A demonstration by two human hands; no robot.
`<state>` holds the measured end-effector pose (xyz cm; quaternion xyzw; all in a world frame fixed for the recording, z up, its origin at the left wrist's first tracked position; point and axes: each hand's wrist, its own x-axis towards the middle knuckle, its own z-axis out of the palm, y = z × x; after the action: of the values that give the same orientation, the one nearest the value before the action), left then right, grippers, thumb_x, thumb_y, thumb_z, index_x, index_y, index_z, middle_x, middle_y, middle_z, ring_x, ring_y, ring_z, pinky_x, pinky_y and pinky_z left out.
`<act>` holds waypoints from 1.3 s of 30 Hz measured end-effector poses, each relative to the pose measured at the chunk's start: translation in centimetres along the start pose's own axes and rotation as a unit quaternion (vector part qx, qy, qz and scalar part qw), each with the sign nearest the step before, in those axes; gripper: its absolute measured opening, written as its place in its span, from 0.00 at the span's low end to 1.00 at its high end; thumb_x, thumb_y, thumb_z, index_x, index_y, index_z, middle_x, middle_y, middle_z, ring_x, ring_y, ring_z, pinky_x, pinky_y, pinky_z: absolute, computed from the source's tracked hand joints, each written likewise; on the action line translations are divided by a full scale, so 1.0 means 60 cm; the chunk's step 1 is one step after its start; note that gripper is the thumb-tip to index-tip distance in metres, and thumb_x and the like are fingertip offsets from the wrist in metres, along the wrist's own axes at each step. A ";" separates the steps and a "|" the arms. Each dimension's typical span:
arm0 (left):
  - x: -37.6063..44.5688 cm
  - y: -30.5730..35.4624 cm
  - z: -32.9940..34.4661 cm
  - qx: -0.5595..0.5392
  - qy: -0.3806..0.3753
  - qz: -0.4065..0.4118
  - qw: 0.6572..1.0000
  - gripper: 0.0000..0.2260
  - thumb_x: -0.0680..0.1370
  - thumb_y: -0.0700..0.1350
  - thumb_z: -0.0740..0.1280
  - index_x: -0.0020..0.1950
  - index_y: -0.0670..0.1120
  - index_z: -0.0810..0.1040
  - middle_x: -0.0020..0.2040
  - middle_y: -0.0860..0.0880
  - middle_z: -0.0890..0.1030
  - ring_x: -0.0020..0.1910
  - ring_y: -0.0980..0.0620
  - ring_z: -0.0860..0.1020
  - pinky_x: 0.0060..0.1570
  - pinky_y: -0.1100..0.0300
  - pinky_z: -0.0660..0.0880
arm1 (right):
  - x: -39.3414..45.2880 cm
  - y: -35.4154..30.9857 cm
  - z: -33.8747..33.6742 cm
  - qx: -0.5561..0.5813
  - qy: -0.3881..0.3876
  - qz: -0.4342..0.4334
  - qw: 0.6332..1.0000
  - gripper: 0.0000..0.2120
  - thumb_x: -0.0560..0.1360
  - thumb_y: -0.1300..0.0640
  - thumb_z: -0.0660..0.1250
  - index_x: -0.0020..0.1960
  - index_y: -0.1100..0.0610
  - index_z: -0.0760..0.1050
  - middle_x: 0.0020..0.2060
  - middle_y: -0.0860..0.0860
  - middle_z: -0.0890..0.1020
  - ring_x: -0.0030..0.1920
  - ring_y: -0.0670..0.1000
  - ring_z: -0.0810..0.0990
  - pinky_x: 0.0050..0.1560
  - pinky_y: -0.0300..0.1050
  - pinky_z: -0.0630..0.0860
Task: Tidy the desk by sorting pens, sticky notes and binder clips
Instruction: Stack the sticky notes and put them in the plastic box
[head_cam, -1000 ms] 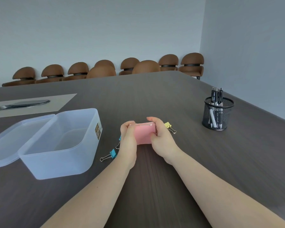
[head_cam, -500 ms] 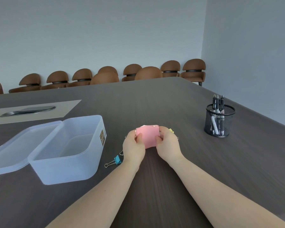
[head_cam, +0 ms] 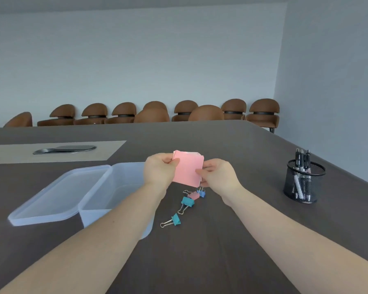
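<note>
Both hands held a pink square stack of sticky notes [head_cam: 187,171] up off the dark wood-grain table [head_cam: 232,240].

Left hand [head_cam: 159,172] pinched the stack's left edge, thumb on the face; right hand [head_cam: 218,174] gripped its right edge, fingers wrapped behind. Stack tilted, face toward the camera. On the table just below it lay small binder clips in a loose line: blue binder clip [head_cam: 201,193], pink binder clip [head_cam: 192,195], teal binder clip [head_cam: 187,203], and a second teal clip [head_cam: 173,220] nearer the camera. Left of the clips sat an open translucent plastic box [head_cam: 119,187], partly behind the left forearm, its lid [head_cam: 60,195] lying flat alongside. Well apart to the right stood a black mesh pen cup [head_cam: 304,183] holding dark pens [head_cam: 302,159].
</note>
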<state>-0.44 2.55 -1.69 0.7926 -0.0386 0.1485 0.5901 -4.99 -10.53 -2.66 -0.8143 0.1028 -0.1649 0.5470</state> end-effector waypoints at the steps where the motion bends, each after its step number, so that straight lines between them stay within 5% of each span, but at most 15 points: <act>1: 0.012 0.005 -0.018 0.005 0.004 0.000 1.000 0.10 0.76 0.40 0.68 0.56 0.42 0.83 0.54 0.46 0.83 0.48 0.49 0.77 0.52 0.57 0.75 | 0.003 -0.016 0.009 0.000 -0.010 -0.002 1.000 0.08 0.76 0.63 0.66 0.54 0.61 0.80 0.45 0.55 0.82 0.39 0.54 0.82 0.47 0.47 0.83; 6: 0.071 -0.005 -0.106 0.039 0.027 -0.023 0.999 0.11 0.75 0.40 0.69 0.56 0.42 0.83 0.55 0.45 0.83 0.49 0.47 0.77 0.53 0.57 0.74 | 0.022 -0.071 0.074 0.005 -0.038 -0.015 0.999 0.05 0.77 0.60 0.64 0.50 0.59 0.79 0.41 0.55 0.83 0.38 0.53 0.82 0.46 0.45 0.83; 10: 0.117 -0.039 -0.145 0.133 0.014 -0.050 0.990 0.08 0.74 0.40 0.69 0.50 0.40 0.84 0.47 0.44 0.81 0.48 0.42 0.79 0.54 0.51 0.77 | 0.042 -0.071 0.103 -0.003 -0.042 -0.008 0.999 0.07 0.79 0.60 0.61 0.50 0.59 0.77 0.39 0.53 0.82 0.39 0.51 0.81 0.44 0.42 0.81; 13: 0.144 -0.065 -0.152 0.257 -0.023 -0.060 0.964 0.06 0.74 0.41 0.67 0.44 0.41 0.82 0.43 0.44 0.80 0.43 0.43 0.77 0.42 0.56 0.76 | 0.058 -0.055 0.113 -0.007 -0.056 0.015 0.998 0.07 0.79 0.60 0.61 0.50 0.61 0.78 0.36 0.53 0.81 0.35 0.50 0.80 0.40 0.40 0.80; 15: 0.157 -0.078 -0.151 0.337 -0.030 -0.067 0.939 0.09 0.75 0.41 0.65 0.35 0.42 0.75 0.34 0.47 0.75 0.36 0.45 0.75 0.31 0.61 0.70 | 0.066 -0.045 0.125 -0.017 -0.081 0.037 0.996 0.08 0.79 0.58 0.62 0.50 0.62 0.77 0.37 0.55 0.82 0.34 0.50 0.80 0.38 0.39 0.80; 18: 0.171 -0.096 -0.144 0.407 -0.041 -0.074 0.910 0.13 0.74 0.37 0.63 0.31 0.43 0.66 0.35 0.46 0.74 0.38 0.45 0.74 0.36 0.59 0.71 | 0.073 -0.036 0.147 -0.053 -0.131 0.054 0.989 0.12 0.78 0.52 0.65 0.51 0.62 0.78 0.41 0.57 0.83 0.36 0.51 0.81 0.39 0.41 0.82; 21: 0.180 -0.115 -0.130 0.455 -0.069 -0.059 0.886 0.09 0.75 0.34 0.62 0.35 0.41 0.70 0.44 0.43 0.77 0.44 0.43 0.77 0.42 0.57 0.73 | 0.077 -0.032 0.167 -0.068 -0.173 0.058 0.981 0.15 0.77 0.50 0.66 0.52 0.62 0.79 0.41 0.57 0.83 0.38 0.52 0.82 0.38 0.39 0.82; 25: 0.178 -0.140 -0.114 0.575 -0.117 -0.040 0.809 0.12 0.77 0.34 0.62 0.59 0.40 0.76 0.61 0.43 0.78 0.60 0.45 0.77 0.56 0.58 0.74 | 0.089 -0.033 0.179 -0.083 -0.185 0.057 0.978 0.13 0.76 0.54 0.66 0.50 0.63 0.80 0.36 0.55 0.81 0.34 0.50 0.80 0.38 0.39 0.82; 29: 0.176 -0.157 -0.107 0.633 -0.089 0.071 0.766 0.17 0.76 0.38 0.64 0.65 0.42 0.71 0.62 0.45 0.75 0.63 0.45 0.73 0.52 0.56 0.74 | 0.097 -0.030 0.181 -0.090 -0.184 0.054 0.977 0.12 0.75 0.55 0.67 0.50 0.65 0.80 0.35 0.55 0.81 0.33 0.50 0.80 0.40 0.41 0.82; 34: 0.179 -0.179 -0.092 0.566 -0.206 0.057 0.796 0.09 0.76 0.51 0.63 0.50 0.47 0.75 0.47 0.49 0.78 0.48 0.47 0.77 0.40 0.58 0.70 | 0.096 -0.027 0.179 -0.075 -0.186 0.046 0.979 0.12 0.76 0.55 0.67 0.50 0.65 0.80 0.34 0.54 0.81 0.33 0.49 0.80 0.39 0.40 0.82; 39: 0.183 -0.189 -0.093 0.583 -0.217 0.048 0.782 0.06 0.77 0.49 0.61 0.44 0.47 0.72 0.43 0.49 0.75 0.43 0.46 0.74 0.41 0.58 0.70 | 0.094 -0.028 0.177 -0.078 -0.188 0.041 0.978 0.13 0.76 0.55 0.66 0.51 0.65 0.80 0.36 0.55 0.81 0.33 0.49 0.80 0.37 0.38 0.81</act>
<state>11.62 12.50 -7.63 0.9939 -0.1093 -0.0050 -0.0160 4.27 -2.75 -3.90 -0.8661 0.0440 0.0222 0.4975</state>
